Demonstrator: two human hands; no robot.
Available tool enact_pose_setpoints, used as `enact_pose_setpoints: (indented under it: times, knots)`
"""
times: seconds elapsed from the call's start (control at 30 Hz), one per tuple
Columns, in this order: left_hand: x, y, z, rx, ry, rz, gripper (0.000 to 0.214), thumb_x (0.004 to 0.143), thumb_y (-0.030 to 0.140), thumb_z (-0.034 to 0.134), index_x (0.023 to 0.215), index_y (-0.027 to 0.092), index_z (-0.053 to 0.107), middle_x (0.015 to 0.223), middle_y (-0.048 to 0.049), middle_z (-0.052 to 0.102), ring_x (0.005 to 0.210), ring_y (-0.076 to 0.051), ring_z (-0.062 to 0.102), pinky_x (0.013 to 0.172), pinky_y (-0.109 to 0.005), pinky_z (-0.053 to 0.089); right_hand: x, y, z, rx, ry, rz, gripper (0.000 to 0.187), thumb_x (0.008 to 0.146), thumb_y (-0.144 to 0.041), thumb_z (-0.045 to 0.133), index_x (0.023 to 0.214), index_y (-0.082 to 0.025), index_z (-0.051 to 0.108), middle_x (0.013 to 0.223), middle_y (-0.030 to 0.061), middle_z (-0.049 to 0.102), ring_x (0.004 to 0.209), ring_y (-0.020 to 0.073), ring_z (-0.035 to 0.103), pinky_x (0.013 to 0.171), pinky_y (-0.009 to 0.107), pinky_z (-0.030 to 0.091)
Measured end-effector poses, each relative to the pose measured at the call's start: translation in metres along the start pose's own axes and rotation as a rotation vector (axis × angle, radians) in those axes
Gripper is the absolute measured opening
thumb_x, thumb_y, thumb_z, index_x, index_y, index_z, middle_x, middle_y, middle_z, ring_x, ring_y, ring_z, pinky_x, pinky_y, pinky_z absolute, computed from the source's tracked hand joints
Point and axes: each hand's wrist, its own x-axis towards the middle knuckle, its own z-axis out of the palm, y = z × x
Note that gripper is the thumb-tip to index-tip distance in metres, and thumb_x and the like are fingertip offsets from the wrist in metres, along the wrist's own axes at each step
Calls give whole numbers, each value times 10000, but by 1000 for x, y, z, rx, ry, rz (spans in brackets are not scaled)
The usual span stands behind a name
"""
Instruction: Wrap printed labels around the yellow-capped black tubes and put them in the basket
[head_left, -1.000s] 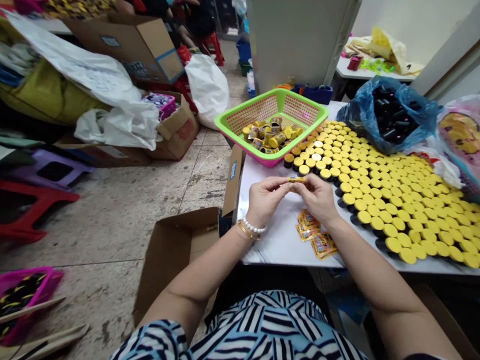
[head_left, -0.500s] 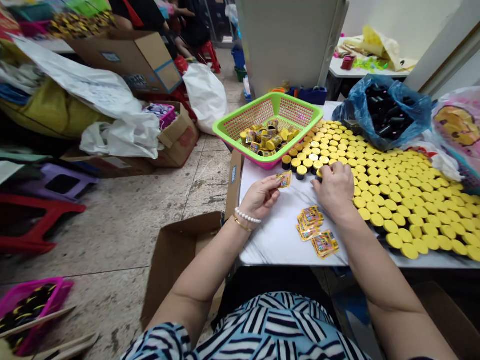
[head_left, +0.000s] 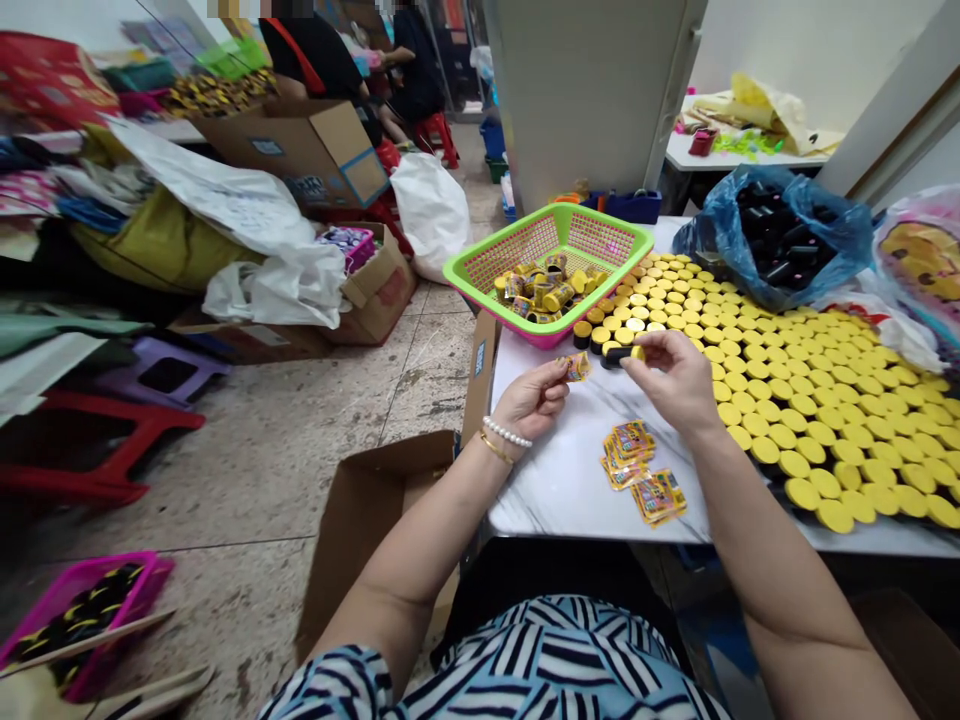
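Note:
My left hand (head_left: 531,402), with a pearl bracelet on the wrist, pinches a small printed yellow-orange plastic sleeve (head_left: 577,367). To its right, my right hand (head_left: 679,385) grips a small black jar with a yellow lid (head_left: 619,356), tipped on its side with the black end toward the sleeve. A small gap separates jar and sleeve. Nearer my body, two small piles of flat printed sleeves (head_left: 628,450) lie on the white table (head_left: 547,490). Many standing yellow-lidded jars (head_left: 817,400) cover the table's right side. Beyond my hands, a green-rimmed basket (head_left: 480,262) holds several jars in printed sleeves.
A blue plastic bag (head_left: 720,240) of black containers stands at the back right. Open cardboard boxes (head_left: 360,520) sit at the table's left edge. On the floor to the left are a red stool (head_left: 112,440), a purple stool (head_left: 150,375) and a pink basket (head_left: 150,590). People sit farther back.
My right hand has lifted a jar from the edge of the group and turned it sideways toward my left hand. The left hand still holds the sleeve. The view has shifted slightly.

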Motion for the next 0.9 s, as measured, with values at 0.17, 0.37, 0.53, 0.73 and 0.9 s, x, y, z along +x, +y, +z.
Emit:
enact_pose_setpoints:
  times: [0.17,0.37,0.53,0.73,0.9]
  knots:
    - [1,-2,1,-10,-47,-19,99,906,61,700,1002,85,692,727,11,634,381,8,394,299,-86,195,-4,-9,16,619,-107,264,387,754,-437,864,1037,-210,730,950,22,728,835,147,682,833,330,599]
    - [0,-2,0,-13,-71,-21,102,929,70,671,1027,81,701,790,-12,688,375,15,392,300,-88,212,-10,-11,21,507,-110,307,401,754,-451,865,1022,-210,690,819,-8,679,698,127,647,690,287,590]
    - [0,-3,2,37,-60,-11,118,909,97,701,1023,65,697,846,-40,726,386,14,408,300,-91,217,-18,-12,23,329,-71,129,341,800,-394,821,1060,-241,663,968,24,676,816,145,695,744,281,620]
    - [-5,-7,5,176,-30,150,201,846,179,795,989,60,721,803,-44,709,458,-16,510,313,-108,251,-20,-18,23,519,-158,248,394,802,-454,821,1082,-258,624,1119,17,686,874,161,736,775,344,693]
    - [-8,-7,6,215,-22,200,213,803,226,839,874,55,734,782,-73,710,524,-56,580,343,-134,288,-14,-19,16,601,-239,282,438,760,-449,875,1048,-242,617,1029,15,745,849,162,745,798,358,691]
